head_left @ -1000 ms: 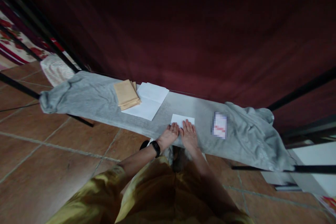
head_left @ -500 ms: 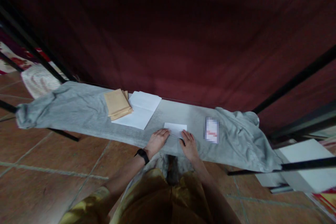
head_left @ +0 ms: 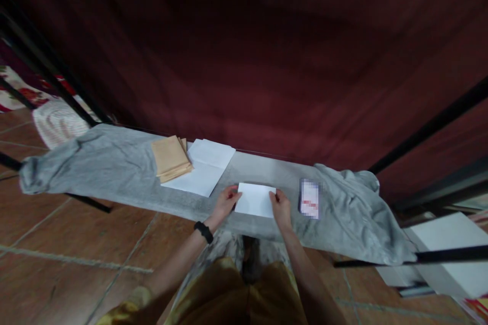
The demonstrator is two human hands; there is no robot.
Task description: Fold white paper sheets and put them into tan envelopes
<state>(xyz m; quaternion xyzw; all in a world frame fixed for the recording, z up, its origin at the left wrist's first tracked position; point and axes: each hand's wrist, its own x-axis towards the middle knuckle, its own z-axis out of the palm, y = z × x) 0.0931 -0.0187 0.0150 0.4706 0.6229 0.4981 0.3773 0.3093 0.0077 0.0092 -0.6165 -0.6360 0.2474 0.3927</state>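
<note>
The oblong white piece of paper (head_left: pixel 254 200) lies directly between the person's two hands, over the narrow worktop draped in soft grey cloth (head_left: pixel 125 162). Its long axis runs from the left hand (head_left: pixel 224 203) to the right hand (head_left: pixel 281 207), almost parallel to the worktop's near edge. Each hand is at one short end, so neither is clearly nearer. The left fingers hold the left end in a narrow pinch, thumb over the paper; the right fingers pinch the opposite end near its far corner, thumb also on top. Whether the paper rests fully on the cloth or is slightly raised, I cannot tell. Beyond the left hand, farther to the left, lie large white paper sheets (head_left: pixel 208 165), with a stack of flat tan paper packets (head_left: pixel 171 157) partly over them. A blurred, upright-set rectangular item with a red mark (head_left: pixel 310 199) lies just right of the right hand, apart from it.
</note>
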